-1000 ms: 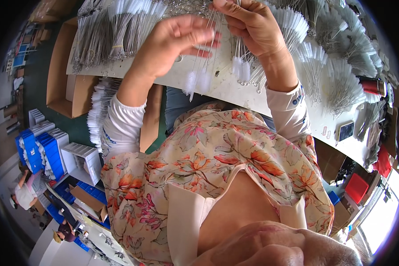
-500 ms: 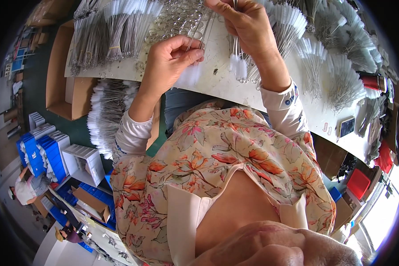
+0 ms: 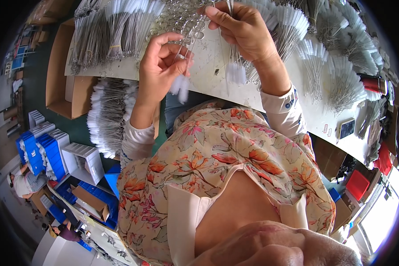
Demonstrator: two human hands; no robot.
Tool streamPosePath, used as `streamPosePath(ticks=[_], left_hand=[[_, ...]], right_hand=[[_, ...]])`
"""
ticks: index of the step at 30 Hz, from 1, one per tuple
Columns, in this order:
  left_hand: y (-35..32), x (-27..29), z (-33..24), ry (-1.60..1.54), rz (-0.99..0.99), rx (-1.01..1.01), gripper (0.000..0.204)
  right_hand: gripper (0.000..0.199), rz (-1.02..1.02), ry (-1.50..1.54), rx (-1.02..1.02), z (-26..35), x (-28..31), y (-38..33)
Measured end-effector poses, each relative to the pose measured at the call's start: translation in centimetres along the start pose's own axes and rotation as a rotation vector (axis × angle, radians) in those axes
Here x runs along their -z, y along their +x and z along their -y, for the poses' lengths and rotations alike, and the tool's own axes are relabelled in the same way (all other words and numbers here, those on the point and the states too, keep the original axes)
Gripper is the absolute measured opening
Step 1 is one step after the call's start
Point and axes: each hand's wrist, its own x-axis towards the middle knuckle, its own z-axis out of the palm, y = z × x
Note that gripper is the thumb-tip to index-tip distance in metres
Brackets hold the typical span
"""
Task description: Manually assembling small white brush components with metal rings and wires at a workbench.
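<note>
My left hand pinches the wire stems of a few thin straw brushes, their white bristles hanging below the fingers. Toward the upper right the stems run up to the fingertips of my right hand, which is closed. From that hand hangs a small bunch of similar brushes, bristles down. Just beyond both hands, metal rings lie in a loose pile on the white table. Exactly how the stems meet at my right fingertips is too small to make out.
Bundled brushes lie at the table's left, and more bundles fan out on the right. A phone rests near the right edge. Left of the table stand an open cardboard box and more brushes. Other people work farther left.
My left hand has shifted left and slightly down with its brushes. My right hand has stayed nearly in place, its fingertips lower and the hanging bunch turned a little.
</note>
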Motion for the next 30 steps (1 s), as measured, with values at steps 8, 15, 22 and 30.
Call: streamPosePath(ticks=[8, 15, 22, 30], left_hand=[[-0.8, -0.2, 1.8, 0.449, -0.028, -0.299, 0.017], [-0.9, -0.5, 1.8, 0.397, 0.021, -0.238, 0.018], [-2.5, -1.8, 1.0, 0.175, -0.126, -0.13, 0.011], [-3.3, -2.7, 0.3, 0.12, -0.159, -0.102, 0.014]], right_hand=[[0.03, 0.016, 0.075, 0.016, -1.2, -0.9, -0.2], [0.028, -0.085, -0.033, 0.151, -1.6, -1.5, -0.4], [0.027, -0.046, -0.054, 0.229, -1.4, -1.4, -1.1], [0.014, 0.006, -0.147, 0.422, -1.0, -1.8, -3.0]])
